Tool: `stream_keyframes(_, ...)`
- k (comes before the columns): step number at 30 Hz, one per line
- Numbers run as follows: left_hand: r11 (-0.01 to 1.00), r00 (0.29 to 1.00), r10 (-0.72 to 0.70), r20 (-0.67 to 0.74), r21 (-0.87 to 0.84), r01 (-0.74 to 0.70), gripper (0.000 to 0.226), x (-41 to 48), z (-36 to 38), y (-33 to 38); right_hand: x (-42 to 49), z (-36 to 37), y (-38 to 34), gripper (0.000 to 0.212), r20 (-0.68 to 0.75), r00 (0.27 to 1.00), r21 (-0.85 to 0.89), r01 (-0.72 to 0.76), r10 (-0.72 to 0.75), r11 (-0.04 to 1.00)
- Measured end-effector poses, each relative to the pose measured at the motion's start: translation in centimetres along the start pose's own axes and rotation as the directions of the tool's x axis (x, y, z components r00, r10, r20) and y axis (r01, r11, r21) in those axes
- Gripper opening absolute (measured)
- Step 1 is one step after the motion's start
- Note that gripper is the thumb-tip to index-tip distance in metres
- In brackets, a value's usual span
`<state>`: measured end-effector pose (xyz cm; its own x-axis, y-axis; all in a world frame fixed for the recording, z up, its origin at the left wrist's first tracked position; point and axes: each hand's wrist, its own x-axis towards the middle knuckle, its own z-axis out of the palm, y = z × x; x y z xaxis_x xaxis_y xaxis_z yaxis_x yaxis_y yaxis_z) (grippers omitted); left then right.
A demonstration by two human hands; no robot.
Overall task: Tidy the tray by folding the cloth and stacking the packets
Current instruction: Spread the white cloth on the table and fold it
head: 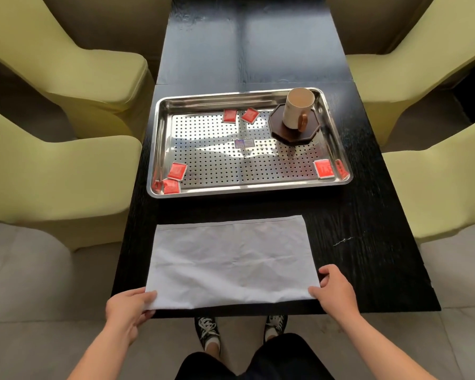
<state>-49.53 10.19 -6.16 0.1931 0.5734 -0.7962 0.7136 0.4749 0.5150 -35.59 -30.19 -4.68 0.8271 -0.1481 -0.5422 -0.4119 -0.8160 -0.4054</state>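
At the near edge of the black wood-grain table (pixel 368 256), the left hand (pixel 129 305) pinches the white cloth (pixel 231 259) at its 7 o'clock corner, thumb on top and fingers curled beneath. The right hand (pixel 333 293) grips the 5 o'clock corner. The cloth lies flat, rectangular, matte and lightly creased. At its 12 o'clock sits a shiny steel tray (pixel 159 149) with a perforated floor. Square glossy red packets (pixel 177 170) lie scattered inside: two at 12, two at 8, one at 4. A cream mug (pixel 296 108) stands on a dark octagonal coaster (pixel 283 134) at 2.
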Motion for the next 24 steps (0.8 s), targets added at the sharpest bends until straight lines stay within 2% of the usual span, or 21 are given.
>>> stream_keyframes(2,0.999,0.999,0.043,-0.006,0.002,-0.043,0.019,-0.5,-0.1,0.1,-0.3,0.2,-0.6,0.042,-0.111,0.986,-0.119,0.111,-0.124,0.987)
stream_keyframes(3,0.997,0.997,0.072,-0.010,0.004,-0.072,0.018,-0.8,0.0,0.2,-0.5,0.3,-1.0,0.037,-0.139,0.972,-0.117,0.173,-0.188,0.978)
stream_keyframes(4,0.995,0.995,0.103,-0.014,0.009,-0.103,0.016,-1.2,0.0,0.3,-0.7,0.6,-1.5,0.032,-0.132,0.963,-0.080,0.227,-0.236,0.971)
stream_keyframes(6,0.986,0.986,0.166,-0.020,0.022,-0.166,0.012,-2.1,0.3,0.4,-1.2,1.5,-2.9,0.025,-0.023,0.964,0.074,0.267,-0.266,0.961)
stream_keyframes(7,0.980,0.980,0.196,-0.021,0.029,-0.195,0.011,-2.5,0.4,0.5,-1.4,2.1,-3.7,0.023,0.068,0.966,0.188,0.231,-0.248,0.954)
stream_keyframes(9,0.971,0.971,0.240,-0.016,0.027,-0.239,0.014,-3.4,0.8,0.8,-1.9,3.2,-5.3,0.024,0.251,0.948,0.430,0.072,-0.196,0.900)
stream_keyframes(10,0.968,0.968,0.252,-0.011,0.022,-0.252,0.018,-3.8,1.0,1.1,-2.0,3.8,-5.9,0.025,0.319,0.931,0.497,-0.004,-0.179,0.868)
stream_keyframes(14,0.959,0.959,0.283,0.016,-0.004,-0.283,0.028,-5.9,1.9,2.7,-2.5,5.9,-6.5,0.034,0.475,0.869,0.474,-0.120,-0.138,0.872)
stream_keyframes(19,0.926,0.926,0.375,0.045,0.033,-0.377,0.032,-7.7,2.8,3.9,-2.9,6.9,-7.8,0.032,0.444,0.882,0.492,-0.094,-0.157,0.866)
stream_keyframes(22,0.907,0.910,0.411,0.058,0.076,-0.415,0.032,-8.3,3.2,3.8,-4.4,8.4,-9.6,0.029,0.550,0.814,0.515,-0.157,-0.185,0.843)
stream_keyframes(24,0.902,0.905,0.420,0.060,0.081,-0.424,0.033,-8.7,3.4,3.7,-5.4,9.7,-10.2,0.037,0.594,0.781,0.450,-0.122,-0.195,0.885)
